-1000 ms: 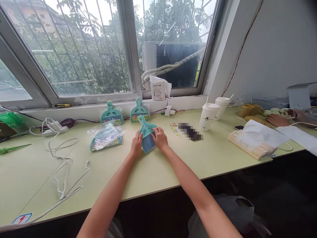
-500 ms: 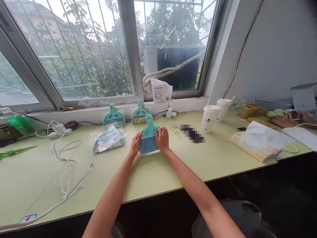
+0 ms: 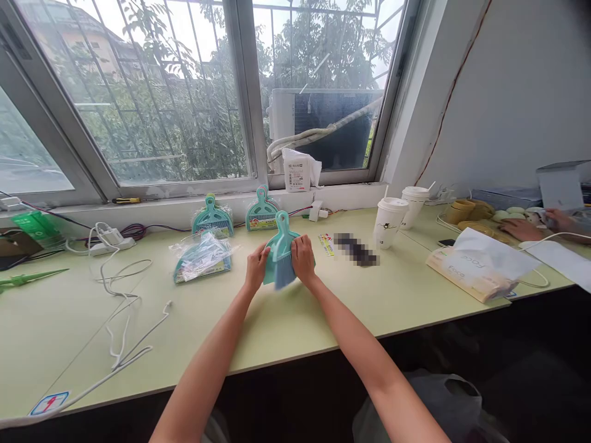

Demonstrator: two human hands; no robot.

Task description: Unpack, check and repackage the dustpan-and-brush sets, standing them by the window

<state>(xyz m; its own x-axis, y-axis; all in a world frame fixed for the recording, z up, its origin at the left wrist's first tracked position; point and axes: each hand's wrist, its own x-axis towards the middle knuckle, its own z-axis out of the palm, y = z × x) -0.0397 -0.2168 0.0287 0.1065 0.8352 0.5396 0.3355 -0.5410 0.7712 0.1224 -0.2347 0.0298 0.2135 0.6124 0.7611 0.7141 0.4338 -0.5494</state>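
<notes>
A turquoise hand brush [image 3: 283, 247] with blue bristles is held above the desk, angled out from a matching dustpan [image 3: 270, 269] behind it. My left hand [image 3: 257, 267] grips the dustpan's left edge. My right hand [image 3: 303, 258] has its fingers closed on the right side of the brush; part of the dustpan shows beyond it. Left of my hands lies another dustpan set [image 3: 184, 266] under crumpled clear plastic wrap [image 3: 209, 253]. Two more sets, one on the left [image 3: 212, 216] and one on the right [image 3: 262, 209], lean upright against the sill.
White cables [image 3: 124, 307] and a power strip [image 3: 111, 246] lie on the left. Right of my hands are a colourful card [image 3: 325, 245], a blurred dark patch, two white cups [image 3: 390, 223] and a tissue pack [image 3: 471, 274]. Another person's hand [image 3: 521, 229] is at far right.
The brush has swung out from the dustpan and turned, so the dustpan shows behind it. Both hands have stayed at nearly the same place.
</notes>
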